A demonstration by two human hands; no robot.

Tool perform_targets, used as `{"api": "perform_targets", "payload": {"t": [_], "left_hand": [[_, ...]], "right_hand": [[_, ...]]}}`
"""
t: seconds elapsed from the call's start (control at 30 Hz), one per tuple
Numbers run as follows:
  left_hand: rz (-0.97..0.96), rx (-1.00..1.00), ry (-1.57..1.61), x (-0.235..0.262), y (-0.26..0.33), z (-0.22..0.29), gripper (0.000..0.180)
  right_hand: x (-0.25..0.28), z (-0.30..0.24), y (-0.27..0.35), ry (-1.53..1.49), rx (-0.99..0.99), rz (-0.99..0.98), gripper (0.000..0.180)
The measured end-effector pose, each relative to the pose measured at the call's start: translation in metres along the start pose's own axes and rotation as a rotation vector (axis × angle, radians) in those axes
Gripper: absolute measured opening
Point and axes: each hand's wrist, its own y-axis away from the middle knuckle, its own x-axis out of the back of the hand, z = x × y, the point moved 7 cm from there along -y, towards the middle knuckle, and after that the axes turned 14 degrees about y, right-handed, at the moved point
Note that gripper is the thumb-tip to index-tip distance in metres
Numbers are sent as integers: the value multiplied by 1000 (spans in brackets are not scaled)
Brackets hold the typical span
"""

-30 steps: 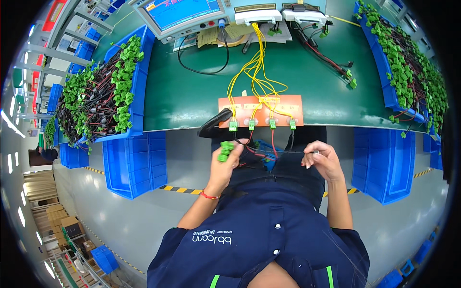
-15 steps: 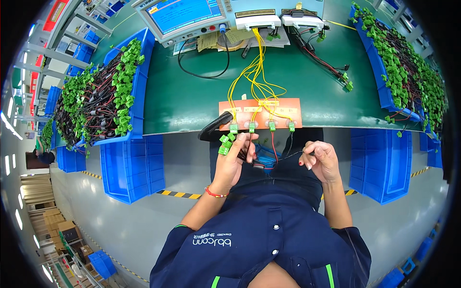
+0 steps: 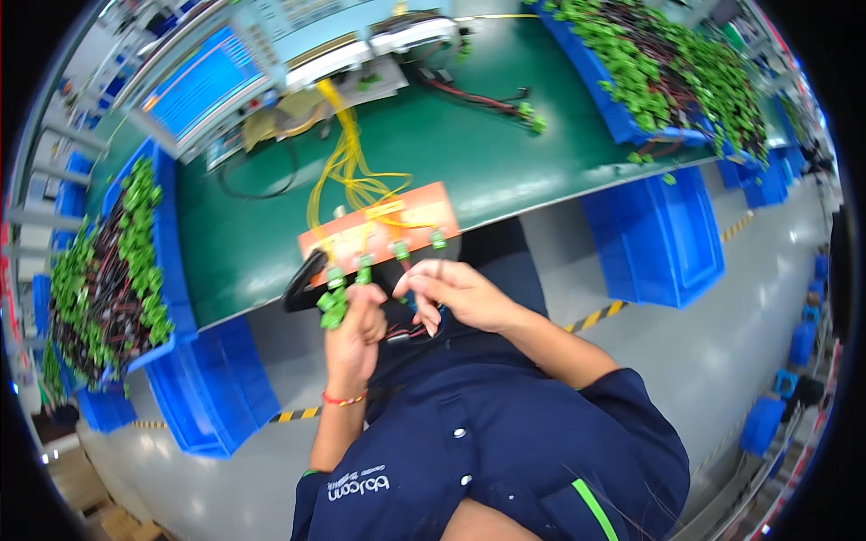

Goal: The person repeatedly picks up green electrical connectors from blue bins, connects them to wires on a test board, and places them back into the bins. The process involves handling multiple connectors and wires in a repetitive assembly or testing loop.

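My left hand is fisted around a green plug just below the orange board at the bench edge, my right hand pinches thin wires; light, limp stuff, I judge, best gripped by the rigid plug bodies.

Rect. blue-lit screen top left on green bench, grey frame, tilted

Blue bins flank the green table; a monitor behind.
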Motion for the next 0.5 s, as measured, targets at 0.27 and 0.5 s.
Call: {"api": "perform_targets", "payload": {"t": [0.27,0.5], "left_hand": [[-231,312,-240,-27,45,-35,28],[-317,-15,-50,-27,65,54,36]], "right_hand": [[13,-31,53,735,4,-293,28],[216,-183,150,1063,245,1078,26]]}}
